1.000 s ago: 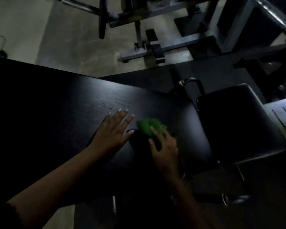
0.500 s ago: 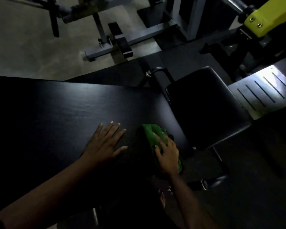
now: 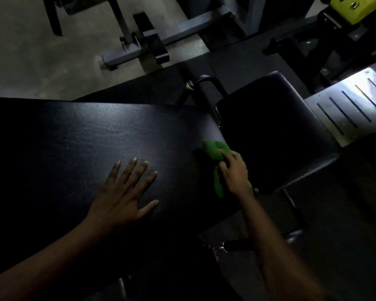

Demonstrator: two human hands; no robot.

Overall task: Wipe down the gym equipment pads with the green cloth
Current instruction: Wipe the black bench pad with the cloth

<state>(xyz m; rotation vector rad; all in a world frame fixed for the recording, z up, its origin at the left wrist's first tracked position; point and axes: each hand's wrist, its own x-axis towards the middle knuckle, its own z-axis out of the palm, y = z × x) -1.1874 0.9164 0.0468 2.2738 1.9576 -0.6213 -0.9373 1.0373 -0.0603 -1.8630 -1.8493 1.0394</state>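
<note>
Green cloth (image 3: pixel 215 151) gripped by right hand (image 3: pixel 234 172) at pad (image 3: pixel 96 135) edge | left hand (image 3: pixel 122 192) flat, fingers spread

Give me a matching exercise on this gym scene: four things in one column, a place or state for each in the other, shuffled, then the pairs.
Things:
1. left hand
2. green cloth
3. small black padded seat
4. slotted metal plate

States:
A. gripped by the right hand at the long black bench pad's end
B. brightly lit, at the right edge
C. flat, fingers spread, on the long pad
D. bare, right of the long pad

Pairs: 1-C, 2-A, 3-D, 4-B
</note>
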